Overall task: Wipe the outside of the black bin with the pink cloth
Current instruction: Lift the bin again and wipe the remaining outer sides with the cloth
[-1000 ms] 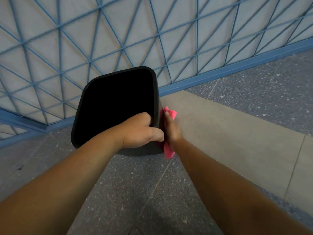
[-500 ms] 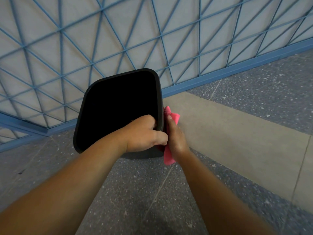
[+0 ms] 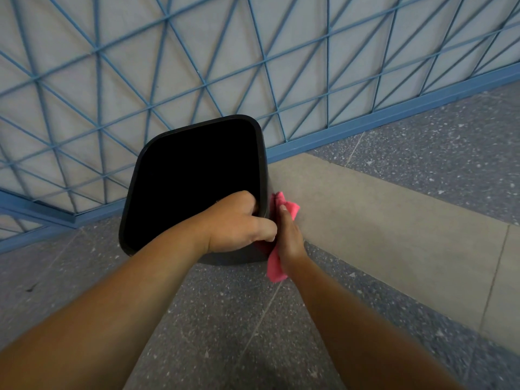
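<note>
The black bin stands on the speckled floor, its dark open mouth facing me. My left hand grips the near right corner of its rim, fingers hooked inside and thumb outside. My right hand presses the pink cloth flat against the bin's right outer side. The cloth sticks out above my fingertips and hangs down below my palm. Most of the bin's right wall is hidden behind its rim and my hands.
A blue metal lattice fence on a blue rail runs right behind the bin. A smooth beige floor strip lies to the right of the bin, with grey speckled floor under my arms.
My right hand with the cloth has slid slightly along the bin's right side, and the view has shifted a little. My left hand keeps its grip on the rim.
</note>
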The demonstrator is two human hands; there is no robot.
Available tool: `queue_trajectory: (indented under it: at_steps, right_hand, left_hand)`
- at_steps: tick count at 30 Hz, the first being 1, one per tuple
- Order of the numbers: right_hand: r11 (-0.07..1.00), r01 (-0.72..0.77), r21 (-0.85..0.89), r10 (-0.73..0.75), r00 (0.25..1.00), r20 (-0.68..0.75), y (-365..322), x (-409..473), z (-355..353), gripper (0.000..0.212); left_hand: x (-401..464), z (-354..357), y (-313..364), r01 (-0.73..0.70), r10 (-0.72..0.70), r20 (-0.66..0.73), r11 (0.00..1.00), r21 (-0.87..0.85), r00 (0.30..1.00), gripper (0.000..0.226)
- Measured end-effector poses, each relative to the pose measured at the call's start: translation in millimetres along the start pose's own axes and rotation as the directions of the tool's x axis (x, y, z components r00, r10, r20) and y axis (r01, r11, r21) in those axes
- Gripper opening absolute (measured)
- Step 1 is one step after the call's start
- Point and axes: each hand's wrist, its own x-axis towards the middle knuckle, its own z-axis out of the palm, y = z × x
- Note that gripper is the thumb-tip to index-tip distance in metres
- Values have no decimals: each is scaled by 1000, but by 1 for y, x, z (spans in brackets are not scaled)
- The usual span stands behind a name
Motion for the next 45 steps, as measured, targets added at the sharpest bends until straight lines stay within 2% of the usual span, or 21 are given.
queue_trajectory:
  at_steps: [2, 6, 9, 12, 14, 17, 18, 20, 21, 23, 25, 27, 30, 32, 36, 38, 41, 44, 45]
  right_hand:
    - [1000, -12, 9, 12, 1000, 0, -2, 2, 1, 83]
    - [997, 70, -40, -69, 998, 4, -13, -37, 8, 67]
    - [998, -47, 37, 49, 997, -66, -8, -28, 7, 66]
    - [999, -35, 30, 36, 998, -46, -5, -22, 7, 79]
    - [998, 42, -40, -45, 997, -64, -13, -40, 9, 84]
    - [997, 17, -71, -23, 997, -74, -11, -48, 10, 86]
    - [999, -18, -48, 13, 996, -88, -10, -42, 9, 82]
    - [986, -96, 138, 107, 991, -78, -8, -28, 6, 58]
    - [973, -107, 204, 119, 992, -48, -10, -22, 6, 50]
    - [970, -80, 229, 77, 997, 20, -16, -17, 9, 47]
    - [981, 8, 194, -8, 1000, 2, -19, -23, 17, 50]
    - [993, 26, 118, -23, 999, -23, -14, -22, 18, 55]
    - [990, -55, 131, 67, 994, -88, 1, -3, 11, 62]
    - [993, -75, 90, 82, 994, -74, 0, -6, 12, 66]
    - [990, -15, 143, 20, 999, -32, -10, -36, 14, 65]
    - [967, -90, 238, 105, 993, -51, -4, -27, 9, 52]
    - [957, -112, 269, 120, 993, -11, -1, -14, 6, 43]
    - [982, -30, 186, 34, 999, -15, -1, -38, 11, 67]
    - [991, 17, 136, -15, 1000, -11, -2, -46, 13, 69]
  left_hand:
    - [0, 1, 0, 7, -7, -7, 1000, 1, 1000, 31]
    - [0, 1, 1, 7, -7, 6, 1000, -13, 1000, 24]
    - [1, -1, -1, 14, -14, -20, 1000, 7, 1000, 37]
    - [2, -1, -1, 19, -19, -26, 1000, 16, 999, 47]
    - [1, 1, -1, 7, -7, -10, 1000, -9, 1000, 36]
    - [0, 0, 0, -3, 3, -6, 1000, -21, 1000, 30]
    - [0, 0, -1, -3, 3, -10, 1000, -17, 1000, 32]
    - [1, 0, -2, 3, -3, -31, 1000, 6, 1000, 39]
    - [2, 0, -2, 13, -12, -43, 1000, 15, 999, 44]
    - [3, 1, -2, 19, -19, -55, 1000, 14, 998, 45]
    - [3, 1, 0, 11, -12, -42, 1000, -11, 999, 35]
    - [1, 1, 2, 3, -3, -39, 1000, -11, 999, 32]
    - [2, 0, 1, 9, -9, -48, 1000, 9, 999, 48]
    - [4, 0, -1, 14, -14, -45, 1000, 7, 999, 53]
    - [2, 0, 2, 11, -11, -43, 1000, 8, 999, 35]
    - [-1, -1, 3, 20, -19, -54, 1000, 21, 998, 37]
    - [0, -2, 3, 35, -34, -49, 999, 18, 998, 40]
    - [-2, -1, 5, 28, -28, -19, 1000, -3, 999, 25]
    - [-3, -1, 7, 21, -21, -6, 1000, -21, 1000, 21]
